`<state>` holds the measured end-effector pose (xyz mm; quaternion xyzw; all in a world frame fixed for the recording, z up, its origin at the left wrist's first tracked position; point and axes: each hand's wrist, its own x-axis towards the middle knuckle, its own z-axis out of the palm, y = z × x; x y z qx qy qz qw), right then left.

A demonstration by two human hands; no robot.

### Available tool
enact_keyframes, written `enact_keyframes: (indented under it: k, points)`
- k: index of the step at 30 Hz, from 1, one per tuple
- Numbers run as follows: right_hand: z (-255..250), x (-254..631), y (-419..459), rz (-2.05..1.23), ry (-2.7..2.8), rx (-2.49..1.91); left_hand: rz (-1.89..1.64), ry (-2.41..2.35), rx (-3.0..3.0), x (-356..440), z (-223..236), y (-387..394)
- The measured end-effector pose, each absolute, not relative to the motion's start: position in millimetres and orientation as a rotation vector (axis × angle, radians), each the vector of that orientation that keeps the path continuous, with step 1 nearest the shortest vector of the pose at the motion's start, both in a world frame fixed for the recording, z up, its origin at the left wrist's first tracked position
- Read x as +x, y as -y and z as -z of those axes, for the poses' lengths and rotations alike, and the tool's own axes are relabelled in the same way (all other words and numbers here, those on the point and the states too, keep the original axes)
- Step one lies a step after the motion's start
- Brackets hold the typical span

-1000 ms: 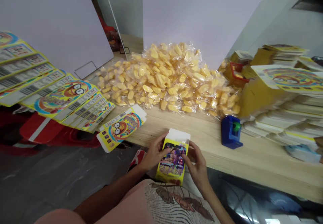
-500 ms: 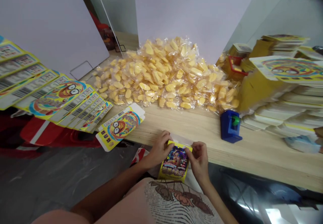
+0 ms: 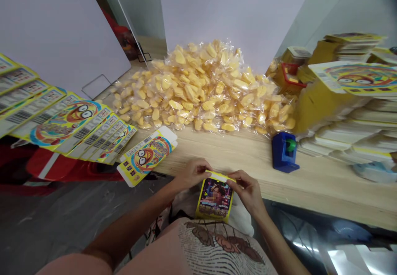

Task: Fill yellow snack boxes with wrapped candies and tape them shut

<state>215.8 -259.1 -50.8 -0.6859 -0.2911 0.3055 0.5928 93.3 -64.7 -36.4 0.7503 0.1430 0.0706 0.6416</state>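
Observation:
My left hand (image 3: 190,173) and my right hand (image 3: 246,190) pinch the top corners of a yellow printed cardboard box (image 3: 214,198), held upright above my lap. Its top flap is folded down, and its front shows a picture panel with a blurred area. A flat unfolded carton (image 3: 145,157) lies on the wooden table (image 3: 217,153) to the left of my left hand, not touching it. Behind my hands is a large heap of yellow snacks in clear wrappers (image 3: 201,95).
Overlapping flat printed cartons (image 3: 65,124) spread over the table's left end. Stacks of flat cartons (image 3: 347,136) stand at the right, beside a blue dispenser with a green part (image 3: 284,153). A red-handled basket (image 3: 290,80) sits behind. White panels (image 3: 232,10) stand along the back.
The box's white top flap, upright a second ago, is now folded down. My hands have moved to the box's top edge, and the view has shifted slightly.

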Motion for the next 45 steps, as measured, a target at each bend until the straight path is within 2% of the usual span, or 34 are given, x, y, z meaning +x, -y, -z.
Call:
enact_keyframes:
  k: [5,11,18,26,31,36,45]
  points:
    - [38,222,248,-0.776,0.609,-1.620,-0.044,-0.348,1.524,102,35,51]
    - [38,217,255,-0.619,0.776,-1.640,-0.063,-0.220,1.666,94,33,50]
    - [53,198,265,-0.496,0.806,-1.628,-0.283,-0.179,1.872,77,42,76]
    - [43,210,246,-0.643,0.708,-1.570,-0.163,-0.313,1.913,102,33,72]
    - [36,218,243,-0.630,0.826,-1.663,0.036,0.029,2.071,124,17,57]
    - [36,217,254,-0.542,0.942,-1.664,-0.043,0.081,2.198,119,10,64]
    - [51,199,263,-0.410,0.930,-1.627,-0.215,-0.054,1.959,86,46,77]
